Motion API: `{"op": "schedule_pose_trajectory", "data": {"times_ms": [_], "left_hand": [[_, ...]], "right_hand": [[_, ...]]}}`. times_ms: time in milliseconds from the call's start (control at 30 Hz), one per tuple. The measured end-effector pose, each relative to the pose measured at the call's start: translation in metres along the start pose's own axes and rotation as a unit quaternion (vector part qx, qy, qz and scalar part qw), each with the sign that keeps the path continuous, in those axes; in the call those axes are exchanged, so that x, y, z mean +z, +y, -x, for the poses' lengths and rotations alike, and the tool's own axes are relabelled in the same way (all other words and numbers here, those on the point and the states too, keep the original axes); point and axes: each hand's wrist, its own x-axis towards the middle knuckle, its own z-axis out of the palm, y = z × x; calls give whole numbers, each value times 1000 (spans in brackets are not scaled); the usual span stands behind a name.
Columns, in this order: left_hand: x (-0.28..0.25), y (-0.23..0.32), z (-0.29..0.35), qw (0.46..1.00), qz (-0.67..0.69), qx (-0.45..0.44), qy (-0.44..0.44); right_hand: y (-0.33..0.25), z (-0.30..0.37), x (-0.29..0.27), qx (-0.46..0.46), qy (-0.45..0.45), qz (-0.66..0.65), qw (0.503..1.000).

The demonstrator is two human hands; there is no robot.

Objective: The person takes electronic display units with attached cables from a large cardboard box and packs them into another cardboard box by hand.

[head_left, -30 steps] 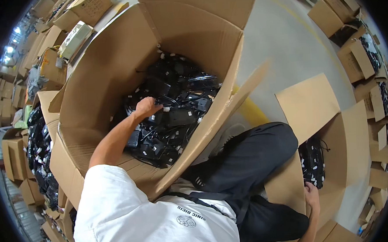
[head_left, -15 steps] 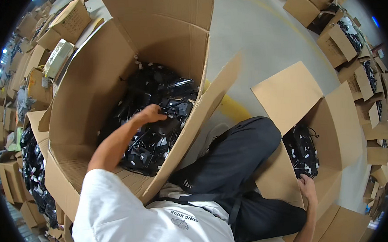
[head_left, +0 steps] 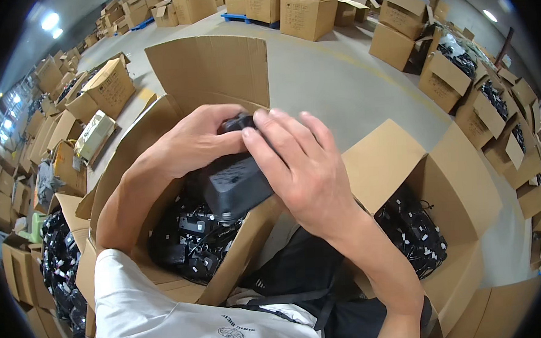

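Observation:
A black plastic box-shaped device (head_left: 237,184) with rounded corners is held up above the large cardboard box (head_left: 205,50) on my left. My left hand (head_left: 198,136) is closed around its upper end, where a small black part (head_left: 238,121) shows between thumb and fingers. Against the device's right side lies my right hand (head_left: 307,173), its fingers stretched and somewhat apart. Below, black electronic devices and cables (head_left: 194,231) with small white tags fill the bottom of the large box. My hands hide part of the device.
At my right stands an open smaller box (head_left: 462,202) holding bundled black cables (head_left: 411,226) with white tags. Another pile of black cables (head_left: 61,265) sits at far left. Stacked cartons (head_left: 311,14) line the back, and more open boxes (head_left: 481,109) run along the right.
My left hand has risen out of the large box with the black device. My right hand has left the smaller box and come across to it. The view has tilted up.

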Motion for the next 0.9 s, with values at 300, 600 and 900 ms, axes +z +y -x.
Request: {"op": "schedule_pose_trajectory", "data": {"times_ms": [300, 600, 900], "left_hand": [[-2, 90, -10, 965, 220, 109, 91], [-10, 191, -30, 894, 239, 364, -104], [81, 83, -108, 919, 376, 118, -18]], "right_hand": [[36, 79, -36, 570, 198, -317, 732], [-34, 150, 39, 670, 232, -659, 251], [-35, 207, 0, 529, 393, -629, 412]]}}
